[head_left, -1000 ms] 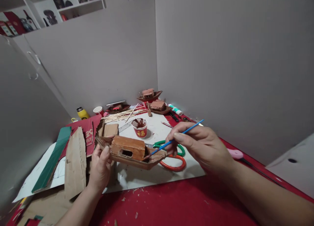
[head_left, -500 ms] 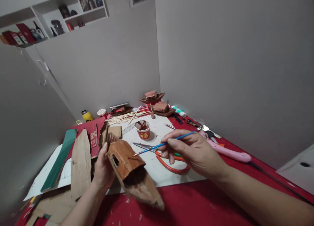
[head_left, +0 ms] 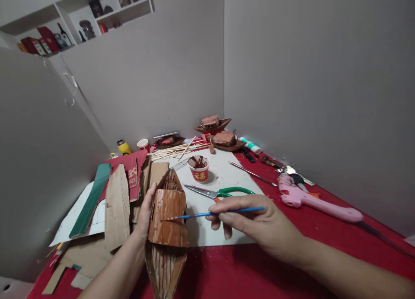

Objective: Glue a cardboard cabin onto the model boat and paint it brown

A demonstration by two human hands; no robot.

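Note:
My left hand [head_left: 145, 217] grips a cardboard model boat [head_left: 162, 268] by its left side, its bow and stern pointing away from and toward me. Wet-looking brown paint covers the boat's curved cabin roof [head_left: 165, 236]. Between the thumb and fingers of my right hand [head_left: 243, 219] is a thin blue paintbrush [head_left: 201, 214], its bristles touching the middle of the roof. Beyond the boat stands a red paper cup [head_left: 199, 173] with brown paint smeared inside. Scissors [head_left: 207, 192] with green and orange handles lie on white paper, partly behind my right hand.
Finished-looking model boats [head_left: 224, 139] stand at the back near thin wooden sticks [head_left: 177, 151]. Cardboard pieces [head_left: 117, 208] and a green strip [head_left: 90, 199] lie at left. To the right are a pink glue gun [head_left: 324, 206] and a metal rod-like tool [head_left: 253, 173].
My left hand has turned the boat from a slant to nearly straight toward me. The brush has moved left and down with my right hand, its tip still on the roof. The view has shifted.

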